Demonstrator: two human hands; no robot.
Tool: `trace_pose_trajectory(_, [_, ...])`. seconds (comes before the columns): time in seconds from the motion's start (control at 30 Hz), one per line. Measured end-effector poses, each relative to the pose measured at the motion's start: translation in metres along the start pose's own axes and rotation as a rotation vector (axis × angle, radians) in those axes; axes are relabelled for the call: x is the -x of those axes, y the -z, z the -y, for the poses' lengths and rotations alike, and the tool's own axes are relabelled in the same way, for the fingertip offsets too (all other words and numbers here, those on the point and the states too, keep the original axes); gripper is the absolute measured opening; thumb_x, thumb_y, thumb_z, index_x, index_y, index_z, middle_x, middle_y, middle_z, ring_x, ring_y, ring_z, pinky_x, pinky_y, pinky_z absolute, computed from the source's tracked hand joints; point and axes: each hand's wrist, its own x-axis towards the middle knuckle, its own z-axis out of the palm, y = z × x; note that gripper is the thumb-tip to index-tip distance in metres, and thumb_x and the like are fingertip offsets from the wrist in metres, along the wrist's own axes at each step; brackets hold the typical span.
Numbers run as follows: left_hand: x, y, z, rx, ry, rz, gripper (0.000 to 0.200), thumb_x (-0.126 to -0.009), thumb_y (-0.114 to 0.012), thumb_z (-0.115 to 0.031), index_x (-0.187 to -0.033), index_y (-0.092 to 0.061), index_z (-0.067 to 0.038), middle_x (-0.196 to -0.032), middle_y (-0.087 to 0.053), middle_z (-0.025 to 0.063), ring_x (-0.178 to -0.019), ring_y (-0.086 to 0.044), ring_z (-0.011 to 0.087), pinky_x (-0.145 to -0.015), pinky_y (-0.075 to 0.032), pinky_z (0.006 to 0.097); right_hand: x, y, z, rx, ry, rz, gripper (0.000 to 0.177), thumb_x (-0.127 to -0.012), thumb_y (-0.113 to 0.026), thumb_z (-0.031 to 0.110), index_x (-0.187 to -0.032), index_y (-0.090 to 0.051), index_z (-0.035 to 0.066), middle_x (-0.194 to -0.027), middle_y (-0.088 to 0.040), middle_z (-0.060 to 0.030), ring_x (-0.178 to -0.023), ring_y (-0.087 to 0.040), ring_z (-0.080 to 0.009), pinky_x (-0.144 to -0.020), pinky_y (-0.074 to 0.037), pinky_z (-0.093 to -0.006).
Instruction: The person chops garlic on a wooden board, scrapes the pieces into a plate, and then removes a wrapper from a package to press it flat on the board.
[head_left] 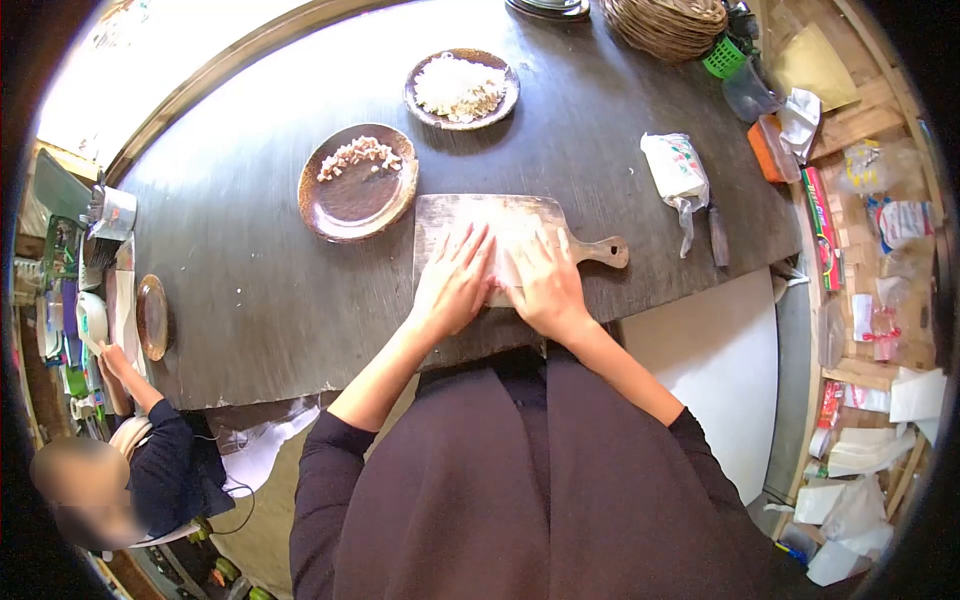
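My left hand (455, 280) and my right hand (545, 285) lie side by side on a wooden cutting board (435, 212), fingers stretched out and pointing away from me. Between and under them is a pale, thin, flat sheet (508, 232), mostly covered by the fingers; its kind is not clear. A few small pinkish bits show near the thumbs. The board's handle (605, 251) points right. Behind the board to the left is a brown plate (355, 205) with small chopped pieces (358, 158). Farther back stands another brown plate (466, 122) heaped with whitish shreds (460, 88).
A white plastic package (675, 168) and a dark-handled knife (718, 238) lie on the dark table (250, 300) to the right. A woven basket (665, 25) stands at the back. At left, another person (165, 460) sits beside a small brown dish (152, 318). Shelves with packets line the right.
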Motion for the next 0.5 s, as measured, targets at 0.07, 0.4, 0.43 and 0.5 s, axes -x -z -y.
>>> trace_pose_trajectory(0.07, [0.003, -0.003, 0.000, -0.010, -0.007, 0.003, 0.063, -0.098, -0.059, -0.026, -0.152, -0.042, 0.001, -0.161, -0.038, 0.0205, -0.153, -0.030, 0.0353, -0.126, -0.022, 0.0503, 0.010, -0.013, 0.003, -0.038, -0.048, 0.097, 0.066, -0.098, -0.058, 0.043, -0.147, -0.053, -0.001, -0.158, -0.043, -0.0199, -0.150, -0.034, -0.0395, -0.124, -0.015, -0.0617])
trace_pose_trajectory(0.4, [-0.017, -0.015, -0.009, 0.019, 0.001, -0.008, 0.063, -0.100, -0.052, -0.023, -0.156, -0.037, 0.002, -0.165, -0.032, 0.0200, -0.155, -0.027, 0.0348, -0.127, -0.019, 0.0510, 0.012, -0.016, -0.008, -0.082, -0.112, -0.022, 0.059, -0.098, -0.057, 0.038, -0.150, -0.053, 0.009, -0.155, -0.051, -0.0120, -0.153, -0.028, -0.0395, -0.124, -0.013, -0.0643])
trace_pose_trajectory(0.43, [-0.018, -0.015, -0.012, -0.014, 0.004, -0.030, 0.060, -0.100, -0.052, -0.023, -0.153, -0.041, 0.003, -0.163, -0.036, 0.0195, -0.154, -0.031, 0.0339, -0.126, -0.022, 0.0489, 0.014, -0.012, -0.009, -0.095, -0.117, -0.001, 0.058, -0.098, -0.057, 0.037, -0.149, -0.054, 0.009, -0.154, -0.051, -0.0121, -0.153, -0.028, -0.0396, -0.124, -0.013, -0.0646])
trace_pose_trajectory(0.5, [-0.016, -0.015, -0.016, -0.026, 0.001, -0.018, 0.061, -0.100, -0.052, -0.023, -0.153, -0.041, 0.003, -0.164, -0.036, 0.0193, -0.154, -0.030, 0.0338, -0.126, -0.022, 0.0489, 0.018, -0.004, -0.010, -0.117, -0.121, 0.002, 0.051, -0.100, -0.058, 0.032, -0.147, -0.057, 0.011, -0.153, -0.054, -0.0106, -0.152, -0.030, -0.0403, -0.122, -0.016, -0.0673])
